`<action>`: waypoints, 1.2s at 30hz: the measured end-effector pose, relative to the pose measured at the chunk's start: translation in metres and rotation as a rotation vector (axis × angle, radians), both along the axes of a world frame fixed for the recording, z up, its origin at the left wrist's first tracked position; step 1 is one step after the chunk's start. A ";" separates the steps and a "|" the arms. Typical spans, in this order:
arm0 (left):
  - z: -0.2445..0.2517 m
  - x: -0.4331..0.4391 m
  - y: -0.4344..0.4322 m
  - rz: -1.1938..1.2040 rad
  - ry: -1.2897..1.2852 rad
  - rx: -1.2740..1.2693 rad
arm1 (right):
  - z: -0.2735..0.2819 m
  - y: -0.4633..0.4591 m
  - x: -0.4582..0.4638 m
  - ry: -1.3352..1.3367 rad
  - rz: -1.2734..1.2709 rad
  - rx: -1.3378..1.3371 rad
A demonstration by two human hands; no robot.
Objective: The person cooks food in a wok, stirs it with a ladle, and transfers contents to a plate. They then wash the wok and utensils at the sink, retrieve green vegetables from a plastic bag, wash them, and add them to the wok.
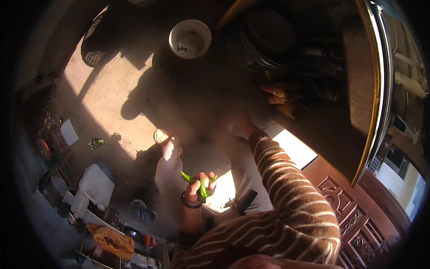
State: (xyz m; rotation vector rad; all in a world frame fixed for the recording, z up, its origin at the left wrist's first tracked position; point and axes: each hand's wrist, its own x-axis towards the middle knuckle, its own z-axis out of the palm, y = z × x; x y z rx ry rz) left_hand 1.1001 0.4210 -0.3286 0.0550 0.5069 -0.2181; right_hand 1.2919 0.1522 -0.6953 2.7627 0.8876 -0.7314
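My left hand (199,189) is closed around several green chili peppers (203,188), held over my lap. Their tips stick out between and beside the fingers, and a dark band circles the wrist. My right arm, in a brown and white striped sleeve, reaches forward into deep shadow. Only a dim shape of my right hand (238,120) shows there, so its fingers and anything in them cannot be made out. What lies before that hand is also lost in the dark.
A pale bucket (190,39) with dark residue stands ahead. A dark-topped surface (322,134) on the right bears reddish-yellow items (278,97). A carved brown door (336,198) stands behind it. On the left are a white jerrycan (96,185), an orange plastic bag (112,240) and a wrapper (97,143).
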 end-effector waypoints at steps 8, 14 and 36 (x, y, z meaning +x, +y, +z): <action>-0.130 -0.012 0.009 -0.114 -0.044 0.116 | -0.106 0.052 0.038 0.174 -0.494 -0.049; -0.159 -0.004 0.022 -0.133 -0.009 0.148 | -0.130 0.064 0.048 0.086 -0.645 0.114; -0.018 0.110 0.029 0.170 0.289 -0.028 | 0.378 0.105 0.065 1.112 -0.509 1.254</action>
